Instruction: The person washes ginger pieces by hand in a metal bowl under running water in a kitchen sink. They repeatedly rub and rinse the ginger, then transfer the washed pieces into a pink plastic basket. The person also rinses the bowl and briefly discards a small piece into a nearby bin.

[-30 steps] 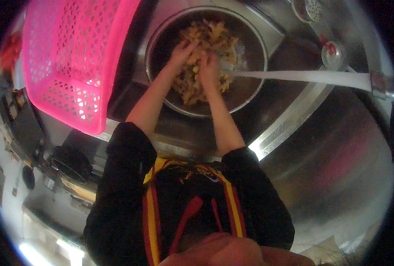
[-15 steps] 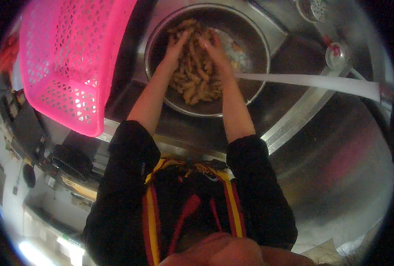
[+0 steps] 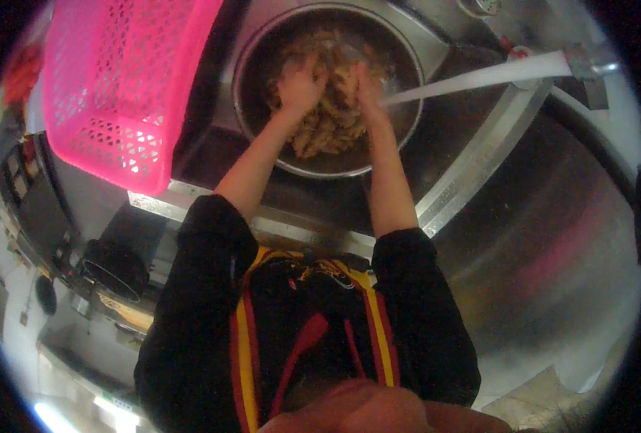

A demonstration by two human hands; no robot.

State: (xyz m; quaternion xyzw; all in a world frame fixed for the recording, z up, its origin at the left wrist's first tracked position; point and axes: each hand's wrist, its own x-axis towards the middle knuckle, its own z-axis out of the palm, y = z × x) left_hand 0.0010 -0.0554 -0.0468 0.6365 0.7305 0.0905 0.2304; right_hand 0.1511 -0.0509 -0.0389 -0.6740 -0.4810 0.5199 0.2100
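Observation:
Both my hands are down in a round metal basin (image 3: 415,76) that holds a heap of knobbly yellowish-brown pieces (image 3: 322,137), which look like chicken feet. Fingers curled, my left hand (image 3: 301,88) grips into the left side of the heap. Opposite it, my right hand (image 3: 367,88) is closed against pieces on the right side, its fingertips partly hidden among them. A white stream of water (image 3: 490,76) comes in from the right and lands beside my right hand.
The basin stands in a steel sink with a metal front rim (image 3: 262,222). A tall pink perforated basket (image 3: 125,94) stands at the left. The tap (image 3: 587,66) is at the upper right, above a steel divider (image 3: 479,162). Behind me at the left is a dark pan (image 3: 115,268).
My hands have shifted in the heap, the left one turning and curling its fingers. The pieces have been stirred about. The view has moved, so the tap now shows more fully.

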